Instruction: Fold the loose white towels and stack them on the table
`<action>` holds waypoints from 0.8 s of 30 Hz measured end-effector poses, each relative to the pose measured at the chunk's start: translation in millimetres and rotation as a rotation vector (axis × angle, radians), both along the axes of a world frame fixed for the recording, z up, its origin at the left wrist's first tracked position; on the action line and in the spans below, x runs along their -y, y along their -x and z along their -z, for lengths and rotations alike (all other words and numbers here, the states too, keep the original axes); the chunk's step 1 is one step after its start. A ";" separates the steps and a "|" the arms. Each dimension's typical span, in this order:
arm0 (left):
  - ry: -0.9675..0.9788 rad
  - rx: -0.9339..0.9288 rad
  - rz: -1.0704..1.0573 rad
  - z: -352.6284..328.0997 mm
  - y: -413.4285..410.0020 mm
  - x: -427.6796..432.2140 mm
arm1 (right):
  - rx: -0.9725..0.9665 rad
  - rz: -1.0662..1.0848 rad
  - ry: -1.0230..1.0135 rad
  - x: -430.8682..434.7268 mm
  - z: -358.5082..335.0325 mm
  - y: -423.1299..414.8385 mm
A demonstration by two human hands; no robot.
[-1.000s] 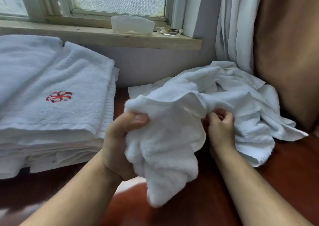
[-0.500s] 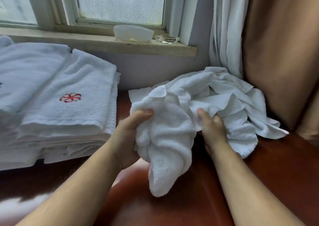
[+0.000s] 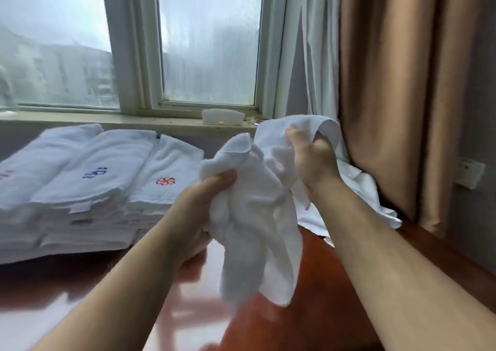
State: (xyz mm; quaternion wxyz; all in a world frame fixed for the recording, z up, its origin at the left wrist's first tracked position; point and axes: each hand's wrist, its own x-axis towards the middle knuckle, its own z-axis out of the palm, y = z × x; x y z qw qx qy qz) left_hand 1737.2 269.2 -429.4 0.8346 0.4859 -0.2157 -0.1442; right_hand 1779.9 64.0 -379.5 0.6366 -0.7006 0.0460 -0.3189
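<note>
I hold a crumpled white towel (image 3: 255,216) in the air above the reddish-brown table (image 3: 335,310). My left hand (image 3: 206,205) grips its left edge, thumb on top. My right hand (image 3: 311,160) is raised higher and clutches the towel's upper part. The towel's lower end hangs down between my forearms. More loose white towels (image 3: 357,189) lie behind my right arm against the curtain. Stacks of folded white towels (image 3: 107,184) fill the table's left side; one top towel bears a red emblem (image 3: 165,181), another a blue one (image 3: 94,173).
A window sill (image 3: 134,122) runs along the back with a white dish (image 3: 222,116) on it. A brown curtain (image 3: 402,95) and a white sheer (image 3: 319,69) hang at the right. A wall socket (image 3: 469,173) sits at the far right.
Both hands have lifted the towel off the loose pile, the right hand rising higher. The camera has tilted up, showing more of the window and further folded stacks.
</note>
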 end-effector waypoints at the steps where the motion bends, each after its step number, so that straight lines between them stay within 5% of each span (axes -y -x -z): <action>1: -0.037 0.006 -0.031 -5.6 7.0 -3.7 | -0.064 0.030 0.009 2.8 1.9 3.1; 4: -0.172 -0.012 -0.115 -11.0 25.5 -10.8 | -0.314 -0.013 -0.153 9.1 18.3 15.7; 8: -0.311 -0.059 -0.212 -10.8 46.1 -20.1 | -0.285 -0.040 -0.261 9.2 24.9 42.1; 16: -0.234 -0.064 -0.019 -14.7 51.4 -52.5 | 0.409 0.085 0.028 11.0 -11.9 81.0; 18: -0.512 0.036 -0.315 -8.4 40.3 -45.7 | 0.243 0.129 0.170 15.5 -4.6 65.8; 21: -1.040 0.450 -0.802 8.5 17.8 -35.4 | -0.269 0.023 0.486 27.3 27.6 34.7; 24: -1.070 0.503 -0.974 27.4 2.6 -28.4 | -0.643 0.002 0.871 24.3 73.6 29.0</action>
